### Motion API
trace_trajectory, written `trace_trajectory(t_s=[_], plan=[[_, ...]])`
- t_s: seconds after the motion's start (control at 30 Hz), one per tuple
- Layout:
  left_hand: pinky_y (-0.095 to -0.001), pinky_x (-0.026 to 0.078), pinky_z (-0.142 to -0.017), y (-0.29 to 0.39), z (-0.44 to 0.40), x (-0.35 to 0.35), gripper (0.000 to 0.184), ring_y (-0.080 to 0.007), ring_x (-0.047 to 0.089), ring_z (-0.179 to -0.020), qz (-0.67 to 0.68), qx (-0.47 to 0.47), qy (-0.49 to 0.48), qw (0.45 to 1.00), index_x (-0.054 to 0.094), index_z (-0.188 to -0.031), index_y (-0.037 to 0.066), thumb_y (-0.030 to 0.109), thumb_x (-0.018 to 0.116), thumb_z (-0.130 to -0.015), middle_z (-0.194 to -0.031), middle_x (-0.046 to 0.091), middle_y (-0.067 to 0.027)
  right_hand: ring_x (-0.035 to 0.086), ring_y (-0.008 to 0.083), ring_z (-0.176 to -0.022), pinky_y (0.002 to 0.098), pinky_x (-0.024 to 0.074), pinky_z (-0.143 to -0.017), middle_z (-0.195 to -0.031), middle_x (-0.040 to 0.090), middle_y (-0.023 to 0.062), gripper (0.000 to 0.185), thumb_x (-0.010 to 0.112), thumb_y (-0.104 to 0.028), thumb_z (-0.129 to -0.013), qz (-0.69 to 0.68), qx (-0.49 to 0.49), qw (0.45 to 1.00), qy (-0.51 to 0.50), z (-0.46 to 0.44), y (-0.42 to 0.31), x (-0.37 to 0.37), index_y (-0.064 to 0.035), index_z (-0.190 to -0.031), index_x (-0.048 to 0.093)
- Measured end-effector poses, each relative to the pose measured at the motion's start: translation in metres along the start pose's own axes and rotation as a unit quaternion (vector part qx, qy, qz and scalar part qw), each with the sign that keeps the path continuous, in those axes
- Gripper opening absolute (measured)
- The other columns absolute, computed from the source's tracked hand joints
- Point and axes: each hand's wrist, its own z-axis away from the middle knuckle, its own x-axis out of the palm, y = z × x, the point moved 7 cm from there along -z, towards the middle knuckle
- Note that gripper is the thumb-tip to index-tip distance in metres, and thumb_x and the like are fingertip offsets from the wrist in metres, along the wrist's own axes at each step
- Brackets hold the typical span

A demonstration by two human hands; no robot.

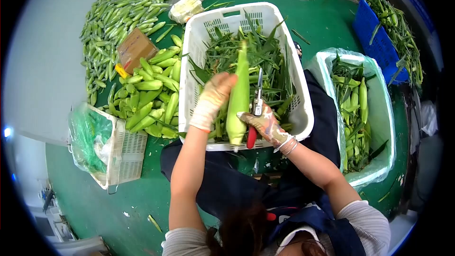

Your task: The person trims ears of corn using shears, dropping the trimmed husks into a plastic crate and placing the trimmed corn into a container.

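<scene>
A long green ear of corn in its husk [238,102] stands nearly upright over the white crate [188,66], its stem end toward me. My right hand [269,125], in a patterned glove, grips pruning shears [257,109] with a red handle, blades pointing up. Its thumb rests against the ear's right side. At the ear's left edge is my left hand [215,96] in a pale glove, blurred by motion; whether its fingers close on the ear is unclear. Stripped husk leaves [265,59] fill much of the crate below.
Left of the crate lies a pile of corn ears [150,85] with a cardboard box [136,50]. A lined bin [386,128] holding corn and leaves stands at right. Beyond are a blue crate [372,38] and wrapped ears [113,23]; another white crate [128,154] sits lower left.
</scene>
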Motion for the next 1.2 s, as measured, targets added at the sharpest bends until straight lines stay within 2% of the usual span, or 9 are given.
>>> trace_trajectory(t_s=[0.13,0.3,0.47,0.73,0.83,0.87,1.03,1.1,1.2], plan=[[-0.0336,0.047,-0.086,-0.020,0.012,0.021,0.057,-0.0279,0.061,-0.099,0.008,0.021,-0.002,1.000,0.051,-0.121,-0.006,0.031,0.066,-0.081,-0.112,0.061,-0.0184,0.060,0.0347,-0.082,0.0385,0.0488,-0.076,-0.088,0.061,0.0198,0.068,0.077,-0.032,-0.066,0.327,-0.062,0.943,-0.018,0.011,-0.004,-0.004,0.0036,-0.112,0.042],[-0.0343,0.047,-0.086,-0.026,0.021,0.018,0.041,-0.0356,0.059,-0.099,-0.383,0.273,-0.034,0.882,0.054,-0.121,0.004,0.024,0.058,-0.085,-0.109,0.059,-0.0252,0.056,0.0280,-0.080,0.0372,0.0460,-0.074,-0.084,0.056,0.0171,0.065,0.076,-0.043,-0.065,0.339,0.027,0.927,-0.157,0.024,0.003,-0.026,0.0001,-0.102,0.044],[-0.0302,0.046,-0.082,-0.035,0.016,0.015,0.064,-0.0234,0.059,-0.091,-0.079,0.014,-0.106,0.991,0.052,-0.122,-0.004,0.045,0.065,-0.084,-0.105,0.063,-0.0173,0.053,0.0166,-0.081,0.0303,0.0445,-0.073,-0.085,0.055,0.0060,0.052,0.076,-0.038,-0.071,0.307,0.114,0.927,-0.184,0.015,-0.004,-0.058,-0.0040,-0.096,0.047],[-0.0292,0.046,-0.087,-0.011,0.026,0.016,0.062,-0.0209,0.061,-0.098,-0.185,-0.034,-0.188,0.964,0.057,-0.119,-0.002,0.040,0.074,-0.076,-0.108,0.064,-0.0173,0.055,0.0125,-0.050,0.0264,0.0467,-0.046,-0.063,0.058,0.0035,0.026,0.074,-0.024,-0.077,0.099,0.209,0.928,-0.292,-0.020,-0.031,-0.063,-0.0017,-0.084,0.060],[-0.0282,0.043,-0.091,0.005,0.020,-0.029,0.045,-0.0155,0.057,-0.105,-0.190,-0.083,-0.061,0.976,0.057,-0.121,-0.001,0.031,0.060,-0.089,-0.115,0.062,-0.0125,0.056,0.0119,-0.048,0.0254,0.0469,-0.044,-0.064,0.058,0.0035,0.019,0.069,-0.017,-0.081,0.067,0.238,0.946,-0.212,-0.014,-0.023,-0.071,-0.0025,-0.073,0.059],[-0.0294,0.041,-0.095,-0.026,-0.006,-0.077,0.040,-0.0153,0.053,-0.110,-0.326,0.110,-0.109,0.933,0.057,-0.122,0.000,0.028,0.048,-0.094,-0.122,0.058,-0.0103,0.056,0.0119,-0.051,0.0254,0.0473,-0.047,-0.064,0.059,0.0033,0.019,0.069,-0.016,-0.080,0.048,0.256,0.941,-0.215,-0.002,-0.020,-0.073,-0.0024,-0.074,0.059],[-0.0480,0.036,-0.104,-0.069,-0.026,-0.269,0.051,-0.0284,0.038,-0.126,0.287,-0.017,0.298,0.910,0.037,-0.137,0.008,0.031,0.050,-0.093,-0.141,0.035,-0.0151,0.059,0.0119,-0.069,0.0283,0.0492,-0.059,-0.078,0.060,0.0022,0.034,0.073,-0.028,-0.078,0.100,0.147,0.973,-0.145,0.058,-0.063,-0.141,-0.0022,-0.094,0.058],[-0.0492,0.044,-0.097,-0.113,-0.024,-0.363,0.050,-0.0317,0.044,-0.120,0.130,0.050,0.402,0.905,0.043,-0.130,-0.002,0.024,0.055,-0.089,-0.134,0.044,-0.0162,0.059,0.0149,-0.071,0.0287,0.0491,-0.059,-0.079,0.061,0.0041,0.037,0.072,-0.030,-0.076,0.096,0.086,0.992,-0.010,0.080,-0.078,-0.218,-0.0018,-0.096,0.058],[-0.0456,0.045,-0.097,-0.121,-0.016,-0.420,0.050,-0.0296,0.048,-0.117,-0.399,-0.168,0.519,0.737,0.044,-0.130,-0.002,0.027,0.054,-0.090,-0.133,0.046,-0.0161,0.062,0.0243,-0.081,0.0354,0.0513,-0.068,-0.083,0.062,0.0108,0.048,0.071,-0.035,-0.074,0.330,0.157,0.885,0.289,0.104,-0.093,-0.350,-0.0016,-0.105,0.057]])
